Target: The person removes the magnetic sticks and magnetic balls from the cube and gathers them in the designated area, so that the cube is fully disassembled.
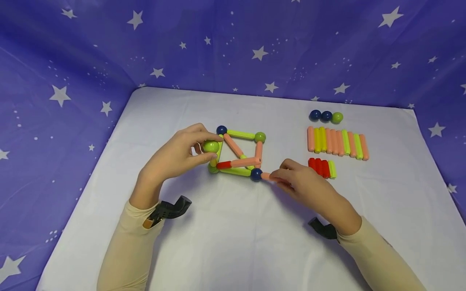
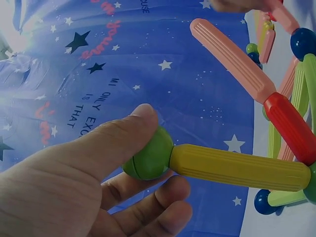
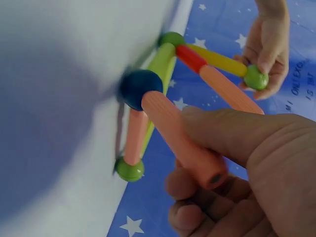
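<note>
A flat four-sided frame of magnetic sticks and balls, with a diagonal across it, lies mid-table. My left hand (image 1: 174, 153) pinches a green ball (image 2: 153, 157) between thumb and fingers. That ball tops a yellow stick (image 2: 237, 168) rising from the frame's near-left green corner ball (image 1: 213, 168). From the same corner slants a red stick (image 2: 291, 126) joined end to end with a salmon stick (image 2: 232, 59), its far end free. At the near-right corner sits a dark blue ball (image 1: 256, 174). My right hand (image 1: 309, 184) pinches another salmon stick (image 3: 180, 136) whose end meets this blue ball.
Right of the frame lies a row of salmon, yellow and lime sticks (image 1: 336, 141). Behind it are two blue balls (image 1: 321, 116) and a green ball (image 1: 337, 117). Shorter red sticks (image 1: 318, 167) and a lime one lie close beyond my right hand. Starry purple cloth (image 1: 233, 52) borders the white table.
</note>
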Demonstrator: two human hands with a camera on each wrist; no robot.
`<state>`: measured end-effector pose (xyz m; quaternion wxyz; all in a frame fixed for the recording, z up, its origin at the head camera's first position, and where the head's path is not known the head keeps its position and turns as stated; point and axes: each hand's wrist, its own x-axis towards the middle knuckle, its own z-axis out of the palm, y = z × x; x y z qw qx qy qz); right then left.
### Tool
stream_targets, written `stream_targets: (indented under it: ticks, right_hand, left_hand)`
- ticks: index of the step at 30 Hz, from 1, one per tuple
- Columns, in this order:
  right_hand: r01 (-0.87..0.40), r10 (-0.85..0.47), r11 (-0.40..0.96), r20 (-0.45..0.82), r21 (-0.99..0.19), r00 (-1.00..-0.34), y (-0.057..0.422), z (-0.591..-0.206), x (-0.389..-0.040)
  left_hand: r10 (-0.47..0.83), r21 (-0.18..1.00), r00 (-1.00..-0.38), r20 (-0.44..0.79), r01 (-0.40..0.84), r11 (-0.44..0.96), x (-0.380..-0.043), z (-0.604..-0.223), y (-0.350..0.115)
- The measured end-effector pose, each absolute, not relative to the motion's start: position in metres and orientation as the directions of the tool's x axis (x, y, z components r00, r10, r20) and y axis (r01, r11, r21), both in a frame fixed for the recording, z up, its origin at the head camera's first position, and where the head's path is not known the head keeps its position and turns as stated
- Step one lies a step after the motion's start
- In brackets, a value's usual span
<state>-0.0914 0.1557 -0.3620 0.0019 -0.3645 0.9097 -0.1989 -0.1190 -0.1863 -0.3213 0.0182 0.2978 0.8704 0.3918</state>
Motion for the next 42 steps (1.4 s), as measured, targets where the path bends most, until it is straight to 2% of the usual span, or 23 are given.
stream_targets:
  ticks: [14,19,22,28,33,37,42]
  right_hand:
    - [-0.629,-0.655,0.69,0.06,-0.358,-0.753,0.165,-0.38,-0.081]
    - [-0.578,-0.608,0.739,0.025,-0.345,-0.793,0.181,-0.383,-0.079]
    - [-0.535,-0.559,0.754,0.055,-0.382,-0.827,0.196,-0.382,-0.082]
    - [-0.401,-0.374,0.808,0.149,-0.431,-0.915,0.232,-0.373,-0.098]
    - [-0.196,-0.159,0.887,0.121,-0.418,-0.98,0.267,-0.361,-0.115]
    - [-0.017,0.021,0.914,0.089,-0.406,-0.996,0.298,-0.361,-0.134]
    - [0.174,0.191,0.896,0.002,-0.408,-0.982,0.337,-0.372,-0.158]
  left_hand:
    - [0.529,0.686,-0.823,0.205,0.506,0.522,-0.117,-0.321,-0.183]
    - [0.533,0.692,-0.821,0.205,0.507,0.514,-0.117,-0.321,-0.183]
    - [0.536,0.694,-0.82,0.201,0.505,0.513,-0.117,-0.321,-0.183]
    - [0.549,0.694,-0.81,0.204,0.515,0.503,-0.117,-0.321,-0.182]
    - [0.556,0.691,-0.804,0.211,0.525,0.497,-0.117,-0.32,-0.181]
    - [0.555,0.696,-0.804,0.212,0.523,0.491,-0.118,-0.32,-0.182]
    - [0.557,0.704,-0.805,0.205,0.517,0.487,-0.118,-0.321,-0.182]
